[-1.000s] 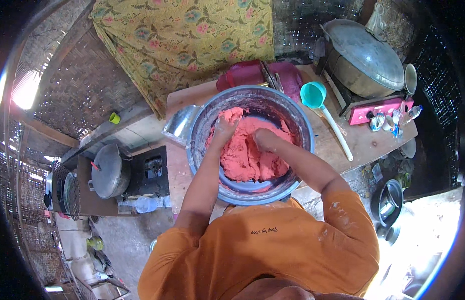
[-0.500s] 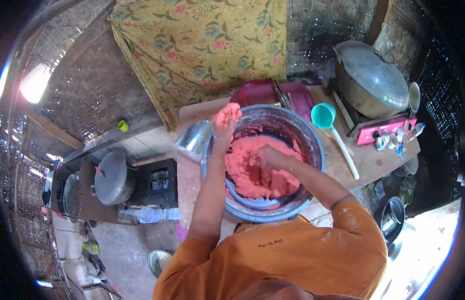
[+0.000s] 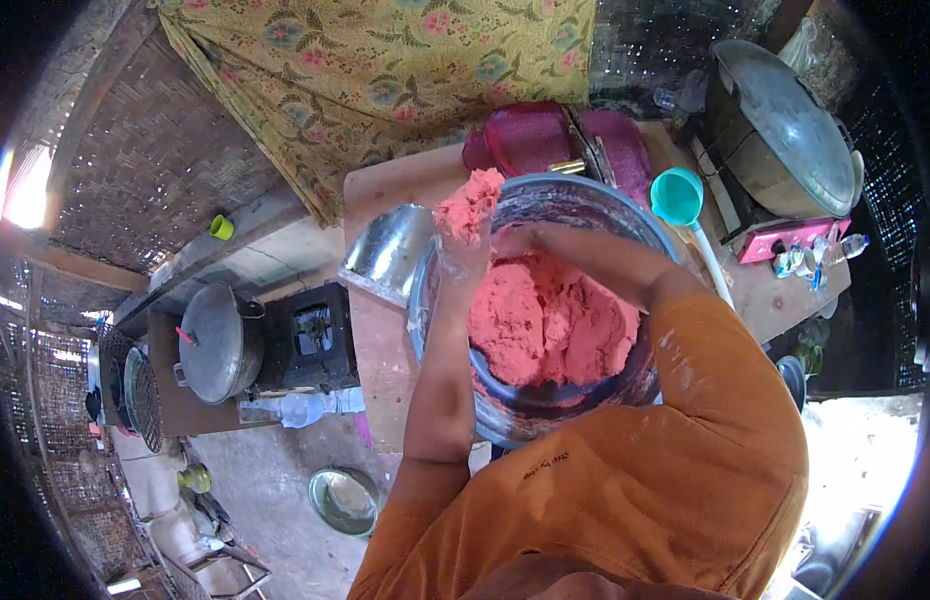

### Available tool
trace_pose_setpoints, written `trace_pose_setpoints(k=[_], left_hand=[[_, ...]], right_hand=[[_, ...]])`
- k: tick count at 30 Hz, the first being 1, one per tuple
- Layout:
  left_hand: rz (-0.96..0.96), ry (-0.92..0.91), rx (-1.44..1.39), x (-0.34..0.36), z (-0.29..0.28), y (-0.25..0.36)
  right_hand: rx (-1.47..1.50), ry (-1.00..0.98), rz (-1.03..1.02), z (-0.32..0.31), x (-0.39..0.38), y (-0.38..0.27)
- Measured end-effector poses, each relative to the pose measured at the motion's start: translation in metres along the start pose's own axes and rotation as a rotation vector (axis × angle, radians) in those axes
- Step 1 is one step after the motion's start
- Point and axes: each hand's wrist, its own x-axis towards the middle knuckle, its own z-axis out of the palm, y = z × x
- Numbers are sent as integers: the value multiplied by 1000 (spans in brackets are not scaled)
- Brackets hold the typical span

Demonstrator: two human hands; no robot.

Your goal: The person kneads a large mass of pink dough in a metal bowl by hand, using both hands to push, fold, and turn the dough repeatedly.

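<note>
A mass of pink dough (image 3: 555, 335) lies in a large blue basin (image 3: 422, 330) in front of me, thick and split by a groove. My right hand (image 3: 517, 240) grips dough at the far left part of the mass, its fingertips buried. My left hand (image 3: 463, 258) is raised at the basin's left rim. Clumps of pink dough (image 3: 472, 203) cake its fingers, so I cannot see whether they are apart. Smears of dough coat the basin's inner wall.
A shiny metal container (image 3: 390, 250) stands left of the basin. On the right are a turquoise dipper (image 3: 678, 197) and a big lidded pot (image 3: 780, 130) on a pink stove (image 3: 770, 240). Magenta bags (image 3: 525, 138) lie behind. Another lidded pot (image 3: 217, 345) sits far left.
My right hand has moved from the middle of the dough to its far side. The dough looks more gathered, with a groove. My left hand stays raised and caked; the view has shifted.
</note>
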Motion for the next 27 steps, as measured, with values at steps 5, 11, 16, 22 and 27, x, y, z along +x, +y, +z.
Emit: trace_pose_setpoints(k=[5, 11, 16, 22, 27], left_hand=[[188, 31, 179, -14, -2, -9], [-130, 105, -403, 23, -16, 27], [-159, 94, -378, 9, -24, 27], [-99, 23, -389, 19, -21, 44], [-46, -12, -268, 12, -16, 32]], right_hand=[[46, -259, -102, 48, 42, -57], [379, -778, -405, 72, -5, -148], [506, -981, -372, 48, -80, -160], [-29, -420, 47, -127, -185, -171], [-365, -183, 261, -202, -192, -262]])
